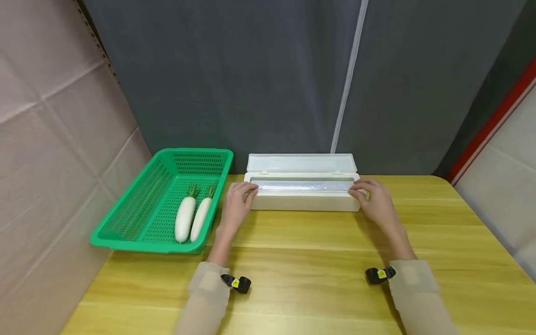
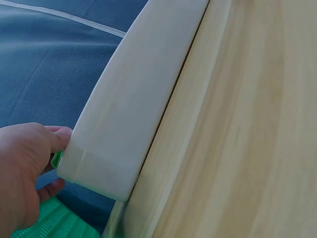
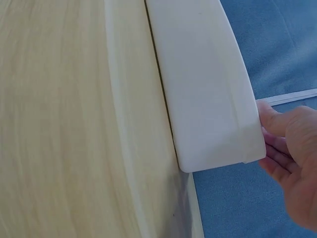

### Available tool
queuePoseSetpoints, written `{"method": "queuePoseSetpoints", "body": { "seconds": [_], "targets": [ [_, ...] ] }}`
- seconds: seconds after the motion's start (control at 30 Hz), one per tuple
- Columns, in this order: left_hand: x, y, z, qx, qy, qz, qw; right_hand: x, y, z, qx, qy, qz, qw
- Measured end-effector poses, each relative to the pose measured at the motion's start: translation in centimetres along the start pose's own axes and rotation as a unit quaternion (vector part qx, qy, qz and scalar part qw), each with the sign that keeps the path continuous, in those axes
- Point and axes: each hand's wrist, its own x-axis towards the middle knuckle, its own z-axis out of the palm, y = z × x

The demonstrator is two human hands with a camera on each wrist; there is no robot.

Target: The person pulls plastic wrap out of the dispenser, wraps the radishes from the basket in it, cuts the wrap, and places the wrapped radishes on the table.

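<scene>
A long white cling film dispenser box stands at the back of the table, its hinged lid raised. Clear, shiny cling film lies along its opening. My left hand is at the left end, thumb and forefinger pinching the film's edge. At the opposite end my right hand pinches the film's other corner in the same way. From both wrists the box's plain front wall fills much of the view, hiding the film; the right thumb and fingers show right at the box's end.
Left of the box, a green perforated plastic basket holds two white radishes with short green stems. Behind the wooden table hangs a dark grey curtain. A pale cloth-covered wall borders the left side.
</scene>
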Motion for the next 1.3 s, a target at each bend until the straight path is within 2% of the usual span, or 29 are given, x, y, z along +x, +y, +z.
{"method": "queuePoseSetpoints", "body": {
  "seconds": [0.17, 0.3, 0.5, 0.7, 0.93, 1.3],
  "targets": [
    [0.2, 0.5, 0.0, -0.005, 0.004, -0.023, 0.9997, 0.2, -0.4, 0.0, -0.003, 0.013, 0.026, 1.0],
    [0.2, 0.7, 0.0, 0.0, 0.005, -0.041, 0.9991, 0.3, -0.5, 0.2, -0.007, 0.024, 0.029, 0.999],
    [0.5, 0.7, 0.0, 0.008, 0.005, -0.045, 0.9989, 0.3, -0.6, 0.6, -0.023, 0.047, 0.021, 0.998],
    [0.9, 0.5, 0.1, 0.015, -0.004, -0.055, 0.9984, 0.4, -1.0, 0.7, -0.036, 0.051, 0.048, 0.997],
    [1.2, 0.4, 0.3, 0.035, -0.01, -0.05, 0.9981, 0.7, -1.2, 0.7, -0.038, 0.048, 0.073, 0.995],
    [1.5, 0.2, 0.4, 0.038, 0.012, -0.025, 0.9989, 0.8, -1.5, 0.9, -0.049, 0.056, 0.081, 0.994]
  ]
}}
